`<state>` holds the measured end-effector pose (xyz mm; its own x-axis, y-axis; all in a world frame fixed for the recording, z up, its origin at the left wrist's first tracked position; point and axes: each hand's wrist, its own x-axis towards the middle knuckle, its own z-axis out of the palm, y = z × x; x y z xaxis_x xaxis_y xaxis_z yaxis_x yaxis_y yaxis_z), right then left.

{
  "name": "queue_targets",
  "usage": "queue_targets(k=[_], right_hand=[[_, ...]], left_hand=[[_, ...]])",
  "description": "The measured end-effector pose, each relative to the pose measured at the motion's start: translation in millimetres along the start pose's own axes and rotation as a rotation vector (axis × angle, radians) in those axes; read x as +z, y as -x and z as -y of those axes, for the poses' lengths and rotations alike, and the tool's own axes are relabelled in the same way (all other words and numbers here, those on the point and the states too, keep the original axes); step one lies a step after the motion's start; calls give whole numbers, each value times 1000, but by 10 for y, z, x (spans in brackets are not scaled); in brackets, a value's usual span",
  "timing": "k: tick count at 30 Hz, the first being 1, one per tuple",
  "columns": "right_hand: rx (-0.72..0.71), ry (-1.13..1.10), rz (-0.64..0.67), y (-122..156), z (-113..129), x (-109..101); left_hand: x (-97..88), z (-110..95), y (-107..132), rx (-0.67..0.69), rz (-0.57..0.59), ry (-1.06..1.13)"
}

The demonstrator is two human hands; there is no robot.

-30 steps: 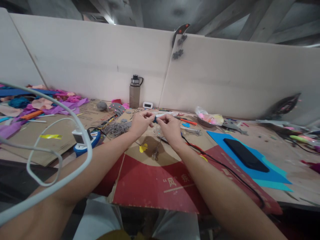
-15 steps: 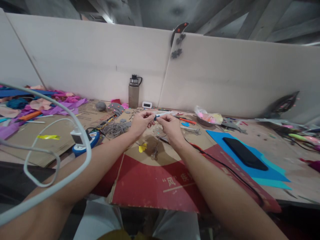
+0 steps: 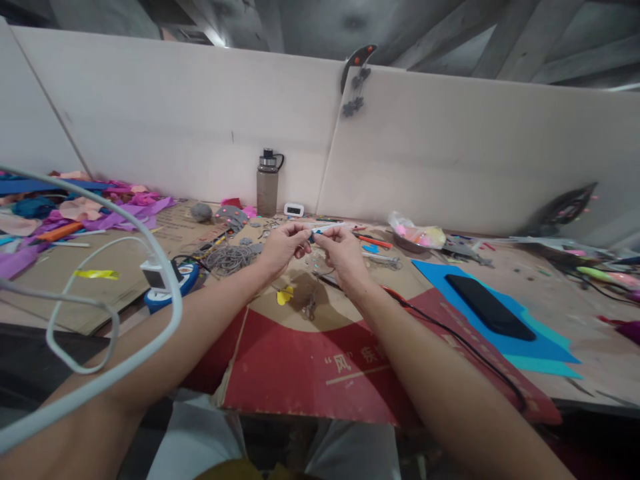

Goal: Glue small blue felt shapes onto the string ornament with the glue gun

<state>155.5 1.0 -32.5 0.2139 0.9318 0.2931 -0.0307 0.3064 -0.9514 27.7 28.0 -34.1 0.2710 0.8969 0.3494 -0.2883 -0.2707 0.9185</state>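
Observation:
Between my fingertips is a small dark blue piece (image 3: 315, 235), partly hidden, its exact kind too small to make out. My left hand (image 3: 286, 248) pinches it from the left, my right hand (image 3: 341, 252) from the right, both held above the cardboard (image 3: 300, 367). Below the hands, a yellow cut-out shape (image 3: 285, 295) lies on the cardboard beside a small clear object (image 3: 309, 308) that I cannot identify. Left of my left hand sits a tangle of grey cord (image 3: 231, 260). Blue cut-out pieces (image 3: 371, 249) rest right of my right hand.
A white cable (image 3: 167, 287) loops across the left foreground near a blue power strip (image 3: 186, 280). A bottle (image 3: 268, 187) stands by the partition. On the right, a black phone (image 3: 490, 307) lies on blue sheets (image 3: 540, 350). Colourful scraps (image 3: 85, 210) cover the far left.
The fingers of my right hand have shifted slightly around the blue piece, and a little more of it shows. My left hand stays nearly in place.

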Motion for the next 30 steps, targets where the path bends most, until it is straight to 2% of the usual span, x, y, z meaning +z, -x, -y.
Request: queue_targets(k=[5, 12, 18, 23, 30], right_hand=[[75, -54, 90, -10, 19, -26], [65, -8, 76, -42, -5, -96], [55, 17, 85, -38, -12, -98], [-23, 103, 71, -36, -41, -90], [-143, 269, 90, -11, -40, -83]], left_hand=[[-5, -21, 5, -87, 22, 78], [-16, -24, 9, -146, 24, 93], [-73, -24, -5, -58, 41, -115], [-71, -40, 7, -6, 26, -315], [-109, -26, -30, -38, 23, -342]])
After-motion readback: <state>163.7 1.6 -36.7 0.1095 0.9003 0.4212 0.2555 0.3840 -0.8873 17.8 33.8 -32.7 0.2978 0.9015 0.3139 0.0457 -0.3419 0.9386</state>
